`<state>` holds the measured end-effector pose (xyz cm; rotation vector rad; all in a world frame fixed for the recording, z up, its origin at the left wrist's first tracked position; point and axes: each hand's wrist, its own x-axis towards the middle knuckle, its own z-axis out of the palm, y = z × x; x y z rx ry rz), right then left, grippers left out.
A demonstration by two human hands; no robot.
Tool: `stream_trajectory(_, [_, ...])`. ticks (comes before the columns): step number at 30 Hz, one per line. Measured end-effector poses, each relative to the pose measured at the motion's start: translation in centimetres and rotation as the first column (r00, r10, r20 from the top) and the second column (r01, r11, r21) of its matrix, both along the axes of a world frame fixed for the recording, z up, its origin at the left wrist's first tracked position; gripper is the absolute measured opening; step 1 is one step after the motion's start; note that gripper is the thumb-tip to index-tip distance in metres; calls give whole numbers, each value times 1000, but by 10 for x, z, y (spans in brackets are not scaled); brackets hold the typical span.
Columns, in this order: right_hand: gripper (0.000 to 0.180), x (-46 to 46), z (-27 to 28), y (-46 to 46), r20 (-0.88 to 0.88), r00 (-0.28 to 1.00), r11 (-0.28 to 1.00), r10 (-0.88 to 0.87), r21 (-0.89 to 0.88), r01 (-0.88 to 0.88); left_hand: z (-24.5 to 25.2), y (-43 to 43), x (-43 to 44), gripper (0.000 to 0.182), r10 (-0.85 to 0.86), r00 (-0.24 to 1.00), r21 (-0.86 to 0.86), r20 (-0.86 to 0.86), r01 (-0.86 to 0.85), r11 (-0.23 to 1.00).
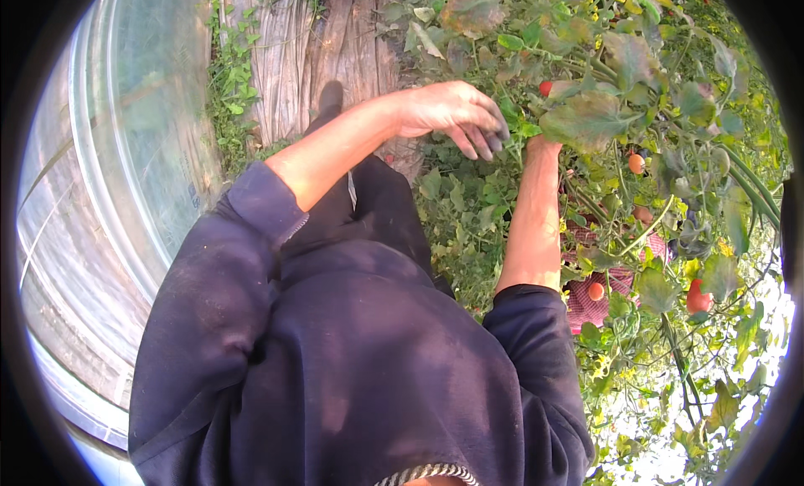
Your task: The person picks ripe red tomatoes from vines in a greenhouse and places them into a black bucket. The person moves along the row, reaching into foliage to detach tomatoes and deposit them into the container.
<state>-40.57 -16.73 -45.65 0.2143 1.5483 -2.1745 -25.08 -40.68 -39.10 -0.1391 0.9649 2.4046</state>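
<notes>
My left hand (461, 116) reaches across to the right at the edge of the tomato plants (590, 118). Its fingers are loosely bent and apart, darkened towards the tips, with nothing seen in them. My right hand (544, 143) goes in among the leaves just right of it; only the wrist end shows, and leaves hide the fingers. A red tomato (546, 88) hangs just above my right hand. An orange tomato (636, 164) is to its right, and another orange tomato (595, 291) and a large red tomato (698, 296) hang lower down.
Clear plastic sheeting (144, 128) curves along the left side. Wrinkled ground cover (282, 65) lies at the top, with a green creeping weed (235, 84) beside it. Part of a person in a red checked garment (606, 291) shows behind the vines. Stems and leaves fill the right.
</notes>
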Motion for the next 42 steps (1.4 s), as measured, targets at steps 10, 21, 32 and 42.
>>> stream_trajectory(10, [42,0,-4,10,53,987,941,150,300,-159,-91,81,-72,42,57,993,-848,-99,-115,518])
stream_trajectory(21, [28,31,13,-2,164,977,914,134,360,-186,-126,80,-80,39,18,987,-435,-158,-86,896])
stream_trajectory(32, [44,40,0,4,215,975,993,53,91,-74,-86,84,-75,44,-269,908,-901,-322,-206,381])
stream_trajectory(42, [42,60,34,-11,107,994,979,-36,204,13,-72,79,-48,25,-116,875,-860,-470,-425,282])
